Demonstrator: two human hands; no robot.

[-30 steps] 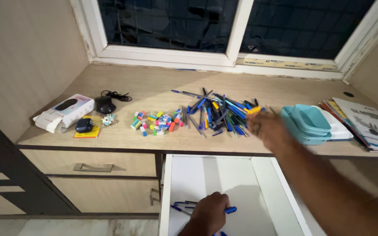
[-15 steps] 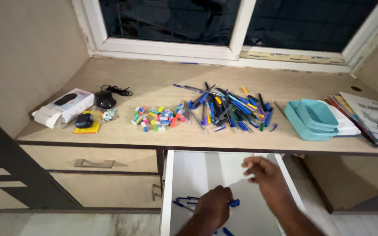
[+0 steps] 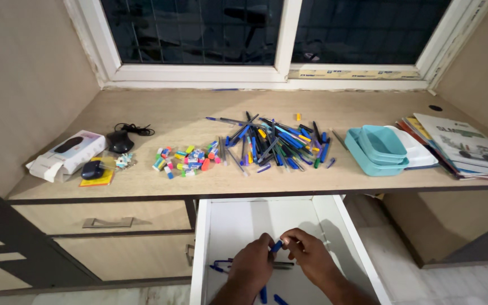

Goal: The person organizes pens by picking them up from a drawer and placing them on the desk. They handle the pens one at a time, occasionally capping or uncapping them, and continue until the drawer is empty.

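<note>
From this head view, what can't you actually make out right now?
- Pens in the open drawer: mostly hidden under the left hand and right hand.
- Blue pen pinched between both hands: only a short part shows.
- Drawer front: cut off by the bottom edge.
- Pen pile on the desk: too tangled to count.

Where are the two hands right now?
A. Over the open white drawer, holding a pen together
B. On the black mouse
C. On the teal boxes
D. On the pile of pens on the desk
A: the left hand and right hand meet over the open white drawer, pinching a blue pen between them, away from the pen pile on the desk.
</note>
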